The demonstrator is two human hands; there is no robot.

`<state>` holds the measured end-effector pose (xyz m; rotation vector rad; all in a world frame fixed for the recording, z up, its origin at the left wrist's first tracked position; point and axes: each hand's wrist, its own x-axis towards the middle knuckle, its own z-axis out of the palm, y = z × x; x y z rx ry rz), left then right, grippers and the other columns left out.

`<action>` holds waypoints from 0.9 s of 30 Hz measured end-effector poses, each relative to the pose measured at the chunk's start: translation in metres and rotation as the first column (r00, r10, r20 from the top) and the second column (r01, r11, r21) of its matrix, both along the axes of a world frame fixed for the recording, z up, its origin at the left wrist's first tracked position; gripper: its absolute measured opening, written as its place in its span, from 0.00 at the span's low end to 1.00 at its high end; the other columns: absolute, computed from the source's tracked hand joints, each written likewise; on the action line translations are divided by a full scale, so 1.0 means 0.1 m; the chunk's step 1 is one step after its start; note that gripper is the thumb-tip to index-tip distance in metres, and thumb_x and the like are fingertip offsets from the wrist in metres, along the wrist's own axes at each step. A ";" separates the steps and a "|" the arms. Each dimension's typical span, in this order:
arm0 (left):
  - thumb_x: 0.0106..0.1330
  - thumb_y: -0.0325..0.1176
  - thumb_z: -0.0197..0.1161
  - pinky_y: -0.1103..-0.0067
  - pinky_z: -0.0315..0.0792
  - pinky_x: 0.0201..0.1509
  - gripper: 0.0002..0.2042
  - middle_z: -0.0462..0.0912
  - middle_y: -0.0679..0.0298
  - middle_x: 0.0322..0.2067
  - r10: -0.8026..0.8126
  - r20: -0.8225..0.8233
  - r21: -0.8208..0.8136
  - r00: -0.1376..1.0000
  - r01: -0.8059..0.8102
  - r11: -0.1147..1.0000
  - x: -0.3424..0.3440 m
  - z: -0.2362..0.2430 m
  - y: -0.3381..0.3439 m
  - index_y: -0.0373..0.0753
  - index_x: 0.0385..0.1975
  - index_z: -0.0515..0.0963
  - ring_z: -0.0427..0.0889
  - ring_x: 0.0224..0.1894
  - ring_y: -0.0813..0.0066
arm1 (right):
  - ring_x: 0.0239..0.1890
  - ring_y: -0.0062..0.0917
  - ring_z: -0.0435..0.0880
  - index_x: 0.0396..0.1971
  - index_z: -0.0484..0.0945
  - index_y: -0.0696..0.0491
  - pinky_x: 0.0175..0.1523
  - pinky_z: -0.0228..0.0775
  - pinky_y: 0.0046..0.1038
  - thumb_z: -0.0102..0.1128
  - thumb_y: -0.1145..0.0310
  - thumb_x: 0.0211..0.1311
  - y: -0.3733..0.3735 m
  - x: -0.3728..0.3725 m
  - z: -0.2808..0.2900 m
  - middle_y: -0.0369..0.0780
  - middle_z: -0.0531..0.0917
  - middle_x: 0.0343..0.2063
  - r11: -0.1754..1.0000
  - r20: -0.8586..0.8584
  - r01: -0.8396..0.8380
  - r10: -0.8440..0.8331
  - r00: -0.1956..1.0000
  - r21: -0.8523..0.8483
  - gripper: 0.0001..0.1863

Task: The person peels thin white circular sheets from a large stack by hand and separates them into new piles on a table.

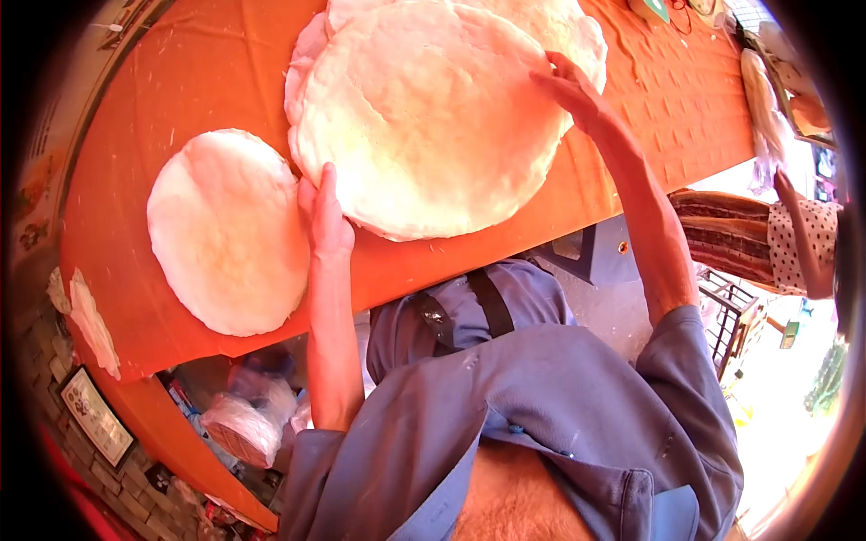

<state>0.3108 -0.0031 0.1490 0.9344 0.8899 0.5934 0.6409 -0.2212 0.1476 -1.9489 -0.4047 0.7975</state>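
A large, round white pad (428, 117), soft and slightly uneven, lies in front of me on the orange-covered table (379, 261). Under it, the ragged edges of more white layers (582, 45) stick out at the far side. My left hand (327, 216) grips the pad's left edge, its thumb against the rim and its fingers partly hidden. Over on the right, my right hand (570, 90) touches the pad's top near the edge, fingers apart and slightly bent. A smaller oval white pad (228, 232) lies flat to the left, close to my left hand.
White scraps (93, 322) lie at the table's left end. Clear plastic-wrapped bundles (248, 422) sit below the table. On the right, another person in a dotted top (803, 243) stands near a dark crate (726, 316). A framed picture (96, 417) is at lower left.
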 end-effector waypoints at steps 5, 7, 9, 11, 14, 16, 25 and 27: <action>0.70 0.27 0.53 0.73 0.72 0.57 0.16 0.76 0.54 0.53 0.024 -0.021 0.095 0.999 -0.022 0.995 0.06 -0.07 0.01 0.29 0.56 0.68 0.77 0.53 0.67 | 0.39 0.24 0.82 0.47 0.77 0.60 0.45 0.76 0.27 0.65 0.66 0.57 0.08 0.07 0.17 0.39 0.83 0.37 0.981 -0.406 0.134 -0.067 0.911 0.140 0.20; 0.69 0.26 0.54 0.74 0.74 0.54 0.16 0.78 0.55 0.50 0.045 0.006 0.080 0.999 -0.045 0.996 0.09 -0.13 -0.01 0.28 0.55 0.69 0.79 0.49 0.68 | 0.36 0.25 0.83 0.44 0.79 0.59 0.43 0.77 0.28 0.65 0.66 0.57 -0.04 0.17 0.01 0.39 0.84 0.35 0.968 -0.489 0.213 -0.122 0.864 0.135 0.17; 0.67 0.27 0.57 0.76 0.73 0.52 0.17 0.79 0.56 0.47 0.086 0.031 0.124 0.996 -0.089 0.988 0.00 -0.18 0.05 0.27 0.53 0.70 0.79 0.47 0.71 | 0.35 0.25 0.84 0.46 0.79 0.57 0.41 0.78 0.29 0.63 0.67 0.57 0.12 0.02 0.18 0.37 0.84 0.37 0.979 -0.376 0.147 -0.085 0.923 0.139 0.17; 0.63 0.29 0.61 0.78 0.72 0.46 0.15 0.79 0.61 0.41 0.101 0.085 0.165 0.991 -0.114 0.980 -0.05 -0.03 0.08 0.28 0.48 0.73 0.76 0.42 0.77 | 0.36 0.25 0.84 0.45 0.79 0.58 0.44 0.78 0.28 0.66 0.71 0.53 0.28 -0.08 0.62 0.38 0.84 0.36 0.979 -0.203 0.101 -0.065 0.977 0.175 0.18; 0.63 0.29 0.62 0.82 0.71 0.38 0.11 0.79 0.66 0.33 0.192 0.058 0.060 0.980 -0.195 0.979 -0.16 0.40 0.24 0.31 0.41 0.75 0.75 0.33 0.82 | 0.44 0.24 0.83 0.54 0.75 0.59 0.52 0.76 0.26 0.58 0.73 0.61 0.58 -0.18 1.38 0.39 0.83 0.45 0.945 -0.172 -0.025 0.085 0.981 0.326 0.20; 0.63 0.30 0.63 0.81 0.72 0.35 0.10 0.80 0.66 0.32 0.255 0.087 0.090 0.963 -0.262 0.961 -0.47 0.68 0.43 0.33 0.41 0.76 0.77 0.31 0.80 | 0.47 0.25 0.82 0.56 0.73 0.60 0.54 0.74 0.26 0.57 0.72 0.62 0.93 -0.43 1.80 0.41 0.82 0.47 0.922 -0.281 -0.076 0.194 0.940 0.380 0.22; 0.67 0.29 0.59 0.68 0.72 0.59 0.21 0.77 0.51 0.53 0.403 0.005 0.194 0.915 -0.396 0.898 -2.66 1.00 1.48 0.27 0.57 0.69 0.78 0.54 0.60 | 0.35 0.21 0.83 0.41 0.81 0.62 0.42 0.76 0.24 0.63 0.72 0.56 2.55 -2.02 0.87 0.38 0.85 0.33 0.792 -0.248 -0.269 0.461 0.852 0.548 0.14; 0.65 0.26 0.60 0.70 0.75 0.55 0.18 0.79 0.53 0.50 0.447 -0.103 0.184 0.889 -0.425 0.886 -3.14 0.56 1.71 0.26 0.54 0.71 0.80 0.50 0.62 | 0.28 0.20 0.80 0.40 0.81 0.60 0.32 0.69 0.21 0.67 0.70 0.50 2.76 -2.35 0.60 0.36 0.83 0.29 0.899 -0.277 -0.339 0.413 0.868 0.277 0.16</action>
